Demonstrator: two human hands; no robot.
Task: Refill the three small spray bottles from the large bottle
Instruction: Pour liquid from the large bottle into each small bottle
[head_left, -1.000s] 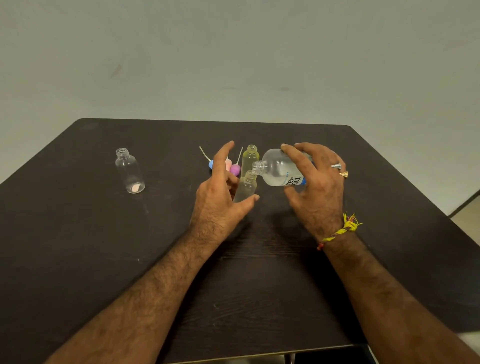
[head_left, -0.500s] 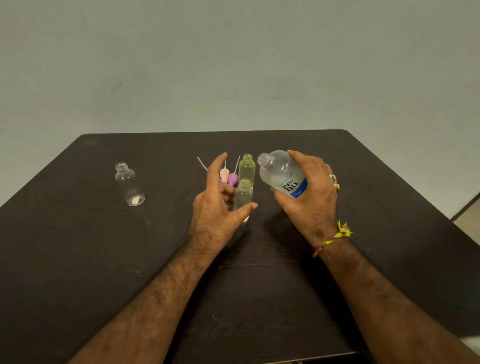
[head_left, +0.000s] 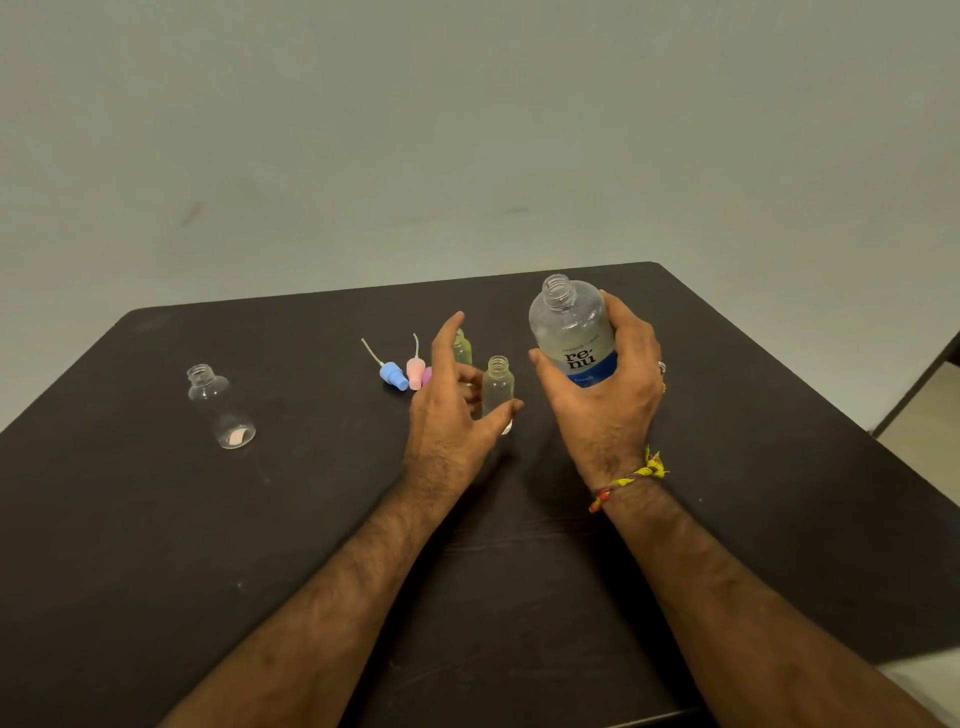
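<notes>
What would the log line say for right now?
right hand: holds large bottle upright, cap off | left hand: open beside small bottle | far-left small bottle: looks empty

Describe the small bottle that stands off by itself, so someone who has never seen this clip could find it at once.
Start at the dark table and look to its far left, well away from both hands. There an uncapped clear small bottle stands alone, with a pale patch at its base. The other two small bottles cluster mid-table by the left hand.
</notes>
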